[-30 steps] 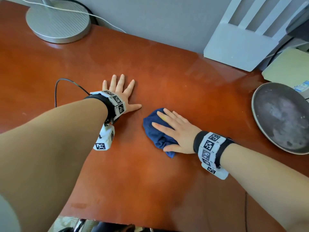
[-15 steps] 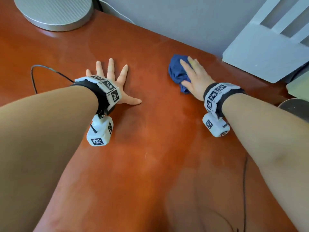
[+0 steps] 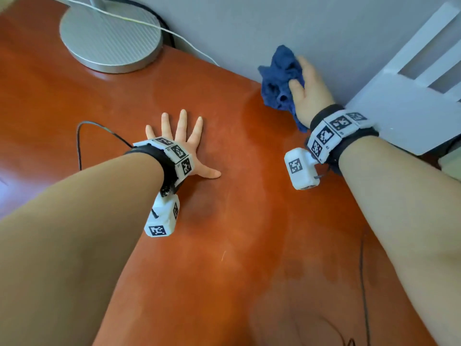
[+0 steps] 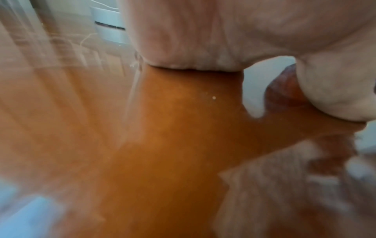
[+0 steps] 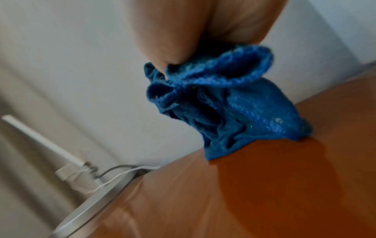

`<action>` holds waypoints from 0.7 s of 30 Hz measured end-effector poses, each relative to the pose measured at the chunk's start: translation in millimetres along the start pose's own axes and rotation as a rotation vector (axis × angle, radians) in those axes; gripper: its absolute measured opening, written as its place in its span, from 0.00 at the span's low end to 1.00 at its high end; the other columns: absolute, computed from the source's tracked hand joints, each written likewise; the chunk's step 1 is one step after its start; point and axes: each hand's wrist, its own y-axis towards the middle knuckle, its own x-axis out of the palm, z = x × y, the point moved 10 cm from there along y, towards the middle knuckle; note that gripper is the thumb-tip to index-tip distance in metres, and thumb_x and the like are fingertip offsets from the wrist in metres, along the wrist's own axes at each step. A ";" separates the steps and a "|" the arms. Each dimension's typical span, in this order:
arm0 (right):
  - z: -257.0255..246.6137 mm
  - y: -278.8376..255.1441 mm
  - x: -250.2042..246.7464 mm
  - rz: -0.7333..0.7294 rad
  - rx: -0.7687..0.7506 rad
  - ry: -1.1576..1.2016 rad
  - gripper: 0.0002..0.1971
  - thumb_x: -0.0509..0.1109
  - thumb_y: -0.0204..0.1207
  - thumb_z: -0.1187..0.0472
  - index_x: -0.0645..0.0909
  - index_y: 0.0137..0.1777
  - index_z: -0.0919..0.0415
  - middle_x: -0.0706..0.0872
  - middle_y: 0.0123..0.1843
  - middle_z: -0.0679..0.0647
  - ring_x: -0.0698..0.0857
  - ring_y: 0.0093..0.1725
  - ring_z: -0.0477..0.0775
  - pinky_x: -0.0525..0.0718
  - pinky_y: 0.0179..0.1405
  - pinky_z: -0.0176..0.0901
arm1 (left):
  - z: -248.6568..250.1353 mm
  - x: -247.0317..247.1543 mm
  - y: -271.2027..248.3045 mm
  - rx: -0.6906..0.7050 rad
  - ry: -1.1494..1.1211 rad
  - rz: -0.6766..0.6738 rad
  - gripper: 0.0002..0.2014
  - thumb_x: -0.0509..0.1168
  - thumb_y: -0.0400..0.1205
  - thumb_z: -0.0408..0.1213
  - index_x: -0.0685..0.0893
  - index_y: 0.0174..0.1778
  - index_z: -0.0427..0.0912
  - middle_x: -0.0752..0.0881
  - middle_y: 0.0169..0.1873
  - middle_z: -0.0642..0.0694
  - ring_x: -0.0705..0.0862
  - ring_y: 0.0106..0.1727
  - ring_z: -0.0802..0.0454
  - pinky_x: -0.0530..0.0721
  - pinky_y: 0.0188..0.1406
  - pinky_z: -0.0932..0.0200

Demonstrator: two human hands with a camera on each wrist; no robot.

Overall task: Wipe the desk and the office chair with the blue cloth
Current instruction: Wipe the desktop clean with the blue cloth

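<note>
While the left hand (image 3: 183, 143) lies flat on the reddish-brown bench (image 3: 224, 245) with its fingers straight and spread and its thumb pointing toward the right, the right hand (image 3: 308, 93) is at the far edge of the bench, up against the grey wall (image 3: 249, 28). The right hand holds the blue cloth (image 3: 280, 81), bunched into a crumpled wad; the fingers and thumb close around its upper part, and the wad bulges out to the left of the hand. In the right wrist view the cloth (image 5: 223, 109) hangs from the fingers (image 5: 168, 37) in folds, its lower end touching the bench (image 5: 264, 185) right at the back edge, with the wall behind it. The two hands are well apart, the left nearer the person and the right farther away.

A round silver stand base (image 3: 109, 38) sits on the far left part of the bench, with a white cable (image 3: 154, 27) running across it toward the wall. A thin black wire (image 3: 82, 136) loops on the bench just left of the left wrist. A white slatted piece (image 3: 404, 116) leans at the far right, just beside the right wrist. Both wrists wear black bands with white marker blocks. The left wrist view is blurred; it shows the palm (image 4: 223, 32) pressed down on the bench surface (image 4: 173, 128).
</note>
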 end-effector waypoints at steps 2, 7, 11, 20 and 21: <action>-26.2 -28.4 20.2 -0.072 -0.108 0.031 0.23 0.54 0.84 0.67 0.60 0.79 0.62 0.70 0.76 0.58 0.68 0.75 0.51 0.61 0.68 0.27 | -4.0 -3.7 -3.9 0.034 -0.044 0.021 0.64 0.64 0.63 0.75 0.26 0.78 0.51 0.27 0.79 0.50 0.29 0.80 0.40 0.36 0.76 0.32; -81.4 -104.5 100.7 -0.455 -0.329 -0.053 0.26 0.58 0.82 0.70 0.58 0.80 0.63 0.60 0.80 0.59 0.58 0.78 0.48 0.46 0.67 0.14 | -56.1 -10.9 -16.1 0.035 -0.051 0.060 0.69 0.73 0.60 0.68 0.27 0.79 0.48 0.27 0.79 0.42 0.32 0.81 0.45 0.37 0.79 0.44; -93.7 -152.0 174.0 -0.724 -0.533 -0.441 0.30 0.60 0.83 0.57 0.52 0.82 0.51 0.49 0.84 0.52 0.44 0.83 0.55 0.44 0.78 0.44 | -98.9 2.8 -26.6 -0.009 0.097 -0.003 0.70 0.74 0.57 0.69 0.28 0.79 0.50 0.28 0.78 0.39 0.30 0.80 0.41 0.38 0.79 0.39; -61.0 -80.8 178.2 -0.670 -0.341 -0.687 0.33 0.57 0.82 0.50 0.42 0.82 0.42 0.41 0.84 0.45 0.38 0.82 0.54 0.40 0.75 0.74 | -95.5 3.9 -11.0 -0.067 0.051 0.029 0.70 0.68 0.55 0.76 0.28 0.79 0.51 0.28 0.79 0.42 0.31 0.80 0.37 0.38 0.76 0.32; -56.2 -63.5 172.5 -0.633 -0.280 -0.652 0.33 0.57 0.83 0.51 0.43 0.82 0.42 0.42 0.84 0.46 0.39 0.82 0.55 0.41 0.74 0.74 | -95.9 4.7 -8.7 -0.070 0.059 0.028 0.71 0.68 0.55 0.77 0.27 0.79 0.51 0.28 0.79 0.42 0.30 0.80 0.37 0.38 0.76 0.32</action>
